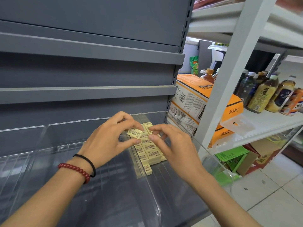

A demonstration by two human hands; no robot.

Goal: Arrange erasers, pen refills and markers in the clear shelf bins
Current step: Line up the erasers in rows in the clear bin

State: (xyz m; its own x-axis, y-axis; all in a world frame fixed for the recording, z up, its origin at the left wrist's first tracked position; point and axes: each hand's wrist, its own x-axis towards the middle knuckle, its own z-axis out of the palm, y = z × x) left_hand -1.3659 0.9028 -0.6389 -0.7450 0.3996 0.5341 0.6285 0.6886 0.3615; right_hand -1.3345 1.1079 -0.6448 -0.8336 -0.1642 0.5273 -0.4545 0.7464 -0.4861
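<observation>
**shelfnoob:** why place them one by one? just dump them in lol

**me:** nah, they slide around. Closest to me is my left hand (108, 136), with the bead bracelet (73, 169) and hair tie (88, 159) on the wrist. Thumb and fingertips are pinching one eraser (134, 133), tilted just above the pile. I'd guess it goes label-up like the rest. My right hand (177, 148) is curled over the rows of erasers (150, 151). Honestly can't tell if it's pinching one or only steadying them. The rows sit just right of the clear divider (139, 163) in the clear bin (154, 202), packed tight, probably so they stay square.

**shelfnoob:** anything in the way?

**me:** a bit. The bin's back wall is right behind the rows, and the grey shelf (98, 94) hangs over it, so I'm working low. No refills or markers in there yet, so I reckon there's loads left to do. Further right is a white rack (229, 79) with orange boxes (232, 108) and drink bottles (260, 97), beside the bin but not touching my hands.
</observation>
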